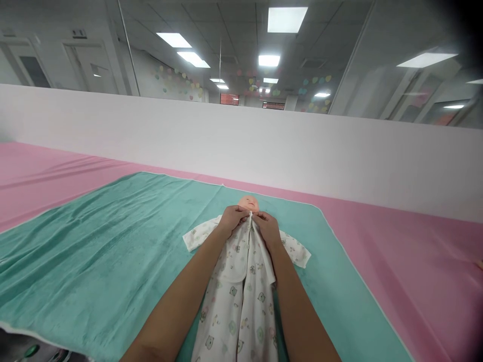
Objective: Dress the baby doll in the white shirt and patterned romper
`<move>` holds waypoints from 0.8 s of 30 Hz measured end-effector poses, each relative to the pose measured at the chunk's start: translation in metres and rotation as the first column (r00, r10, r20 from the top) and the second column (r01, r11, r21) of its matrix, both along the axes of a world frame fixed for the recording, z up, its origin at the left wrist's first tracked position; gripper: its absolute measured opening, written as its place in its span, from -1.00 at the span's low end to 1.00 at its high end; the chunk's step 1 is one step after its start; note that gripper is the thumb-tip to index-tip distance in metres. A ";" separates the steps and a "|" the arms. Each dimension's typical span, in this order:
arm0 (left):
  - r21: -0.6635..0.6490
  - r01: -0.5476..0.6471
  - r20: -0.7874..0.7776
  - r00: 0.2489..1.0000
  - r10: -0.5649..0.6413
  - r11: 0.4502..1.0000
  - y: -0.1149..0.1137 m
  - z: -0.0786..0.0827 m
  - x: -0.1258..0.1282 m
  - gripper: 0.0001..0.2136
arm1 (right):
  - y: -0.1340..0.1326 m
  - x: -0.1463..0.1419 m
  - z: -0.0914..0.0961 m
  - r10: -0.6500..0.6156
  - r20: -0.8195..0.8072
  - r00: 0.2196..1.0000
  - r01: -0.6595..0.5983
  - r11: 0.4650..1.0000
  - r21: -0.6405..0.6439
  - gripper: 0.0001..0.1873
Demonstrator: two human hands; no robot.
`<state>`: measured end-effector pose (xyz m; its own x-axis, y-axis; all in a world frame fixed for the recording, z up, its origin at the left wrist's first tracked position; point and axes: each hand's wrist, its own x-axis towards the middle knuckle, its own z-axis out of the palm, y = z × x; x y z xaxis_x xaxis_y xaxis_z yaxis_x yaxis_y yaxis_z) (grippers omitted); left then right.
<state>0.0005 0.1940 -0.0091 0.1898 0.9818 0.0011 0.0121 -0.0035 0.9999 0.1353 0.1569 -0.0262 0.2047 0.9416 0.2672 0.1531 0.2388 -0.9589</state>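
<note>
A baby doll (249,202) lies on its back on a green blanket (113,251), its head at the far end. It wears a white baby shirt (236,261) printed with small animals, sleeves spread to both sides, and matching white trousers (226,322). At the neck, my left hand (233,219) is closed in a pinch on one side of the shirt's collar. My right hand (267,227) pinches the other side, and the two sides meet just below the doll's chin. My fingertips partly hide the collar's fastening. Below it, the front edges hang loosely together.
A pink padded surface (407,251) lies under the blanket and shows on both sides. Behind it stands a white low wall (234,136) with a mirror or glass (241,55) above. At the bottom left corner is a dark metallic object (32,349), partly cut off.
</note>
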 end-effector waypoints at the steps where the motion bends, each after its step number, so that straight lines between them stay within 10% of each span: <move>1: 0.007 0.002 -0.016 1.000 -0.002 1.000 0.000 0.000 0.000 -0.81 | 0.000 -0.001 0.000 0.003 0.034 0.999 -0.004 1.000 0.010 -0.80; 10: -0.006 0.053 -0.112 0.992 -0.053 0.999 0.000 0.004 -0.004 -0.78 | 0.003 -0.002 0.003 0.041 0.291 0.956 -0.075 0.991 0.108 -0.84; 19: 0.011 0.073 0.001 0.997 -0.073 0.997 0.003 -0.003 -0.005 -0.81 | 0.007 0.005 -0.007 0.086 -0.044 0.995 -0.088 0.995 -0.047 -0.73; 24: -0.002 0.084 0.160 0.984 -0.083 0.996 0.005 -0.007 -0.005 -0.84 | 0.010 0.001 -0.007 0.039 0.051 0.998 -0.037 0.999 -0.024 -0.71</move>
<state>-0.0044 0.1993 -0.0163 0.2693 0.9626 0.0299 -0.1482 0.0108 0.9889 0.1360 0.1667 -0.0332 0.1553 0.9545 0.2546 0.1931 0.2234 -0.9554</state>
